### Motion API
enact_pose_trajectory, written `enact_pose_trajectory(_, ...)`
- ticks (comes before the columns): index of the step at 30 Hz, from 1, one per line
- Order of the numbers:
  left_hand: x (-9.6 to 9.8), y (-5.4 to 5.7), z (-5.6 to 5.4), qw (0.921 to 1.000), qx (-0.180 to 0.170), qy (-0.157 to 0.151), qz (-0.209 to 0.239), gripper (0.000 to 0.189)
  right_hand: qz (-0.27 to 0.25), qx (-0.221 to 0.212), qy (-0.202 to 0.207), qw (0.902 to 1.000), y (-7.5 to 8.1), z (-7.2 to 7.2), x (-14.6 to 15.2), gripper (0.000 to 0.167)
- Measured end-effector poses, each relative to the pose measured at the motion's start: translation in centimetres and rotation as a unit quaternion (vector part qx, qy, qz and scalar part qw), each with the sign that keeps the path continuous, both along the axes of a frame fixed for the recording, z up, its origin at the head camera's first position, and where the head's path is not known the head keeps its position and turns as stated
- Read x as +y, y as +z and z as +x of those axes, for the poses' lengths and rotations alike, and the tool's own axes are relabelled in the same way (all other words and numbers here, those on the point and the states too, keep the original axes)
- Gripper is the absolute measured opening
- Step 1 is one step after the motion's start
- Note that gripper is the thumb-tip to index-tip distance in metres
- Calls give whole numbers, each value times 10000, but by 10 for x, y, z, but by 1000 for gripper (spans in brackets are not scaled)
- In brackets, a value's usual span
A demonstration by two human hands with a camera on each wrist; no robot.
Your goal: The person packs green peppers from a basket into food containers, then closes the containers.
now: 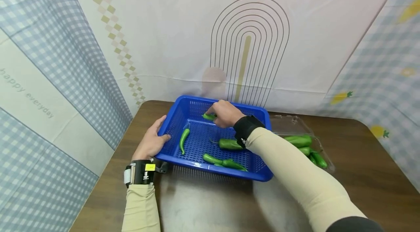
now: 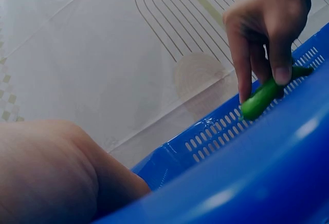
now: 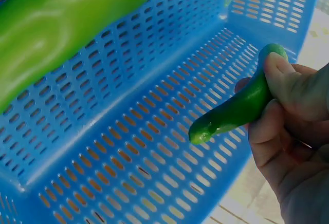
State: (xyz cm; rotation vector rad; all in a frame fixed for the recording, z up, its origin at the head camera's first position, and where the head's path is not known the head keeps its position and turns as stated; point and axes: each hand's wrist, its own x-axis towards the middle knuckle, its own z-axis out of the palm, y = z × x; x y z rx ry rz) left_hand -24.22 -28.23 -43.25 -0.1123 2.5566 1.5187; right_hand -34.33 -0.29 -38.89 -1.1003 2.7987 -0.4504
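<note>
A blue slotted plastic basket sits on the table in the head view. My left hand grips its left rim, thumb on the inside and fingers along the outer wall. Over the basket's back part, my right hand pinches a small green pepper between thumb and fingers; the left wrist view shows this pepper held near the slotted back wall. Inside the basket lie a slim curved green chili at left, a bigger green pepper in the middle, and several small ones along the front.
Right of the basket stands a clear plastic box with several green peppers in it; my right forearm partly hides it. Behind the wooden table hangs a printed white cloth.
</note>
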Motion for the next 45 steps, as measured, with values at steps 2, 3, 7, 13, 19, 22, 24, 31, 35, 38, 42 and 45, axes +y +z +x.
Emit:
enact_pose_trajectory(2, 0, 0, 0, 10000, 10, -30, 16, 78, -50, 9, 59, 10000, 4, 1, 5, 47)
enact_pose_trajectory(3, 0, 0, -1, 10000, 30, -49, 17, 78, -85, 14, 103, 9999, 7, 3, 7, 47)
enact_pose_trajectory(7, -1, 0, -2, 10000, 39, -81, -21, 78, -198, 60, 268, 9994, 19, 8, 17, 48)
enact_pose_trajectory(13, -2, 0, -5, 9999, 7, -114, -74, 78, -248, 76, 333, 9991, 34, 14, 32, 48)
enact_pose_trajectory(19, -3, -2, -7, 9999, 28, -122, -28, 78, -216, 195, 427, 9987, 44, 17, 46, 45)
enact_pose_trajectory(22, -3, -2, -9, 9999, 9, -117, -5, 78, -195, 206, 433, 9987, 51, 19, 55, 44)
enact_pose_trajectory(24, -3, -2, -10, 9999, -6, -117, 3, 78, -232, 226, 467, 9984, 55, 21, 64, 43)
enact_pose_trajectory(31, -3, -2, -11, 9999, 7, -146, -33, 78, -323, 144, 367, 9987, 63, 30, 101, 42)
enact_pose_trajectory(35, -4, -1, -11, 9999, 38, -153, -50, 78, -338, 124, 330, 9988, 63, 34, 123, 42)
enact_pose_trajectory(38, -4, 0, -10, 9998, 69, -155, -50, 78, -354, 110, 288, 9989, 61, 40, 141, 43)
enact_pose_trajectory(42, -5, 0, -9, 9999, 31, -141, -71, 78, -419, 45, 153, 9990, 54, 51, 166, 44)
enact_pose_trajectory(45, -6, 0, -9, 9999, 11, -128, -73, 78, -443, 72, -25, 9990, 45, 61, 187, 43)
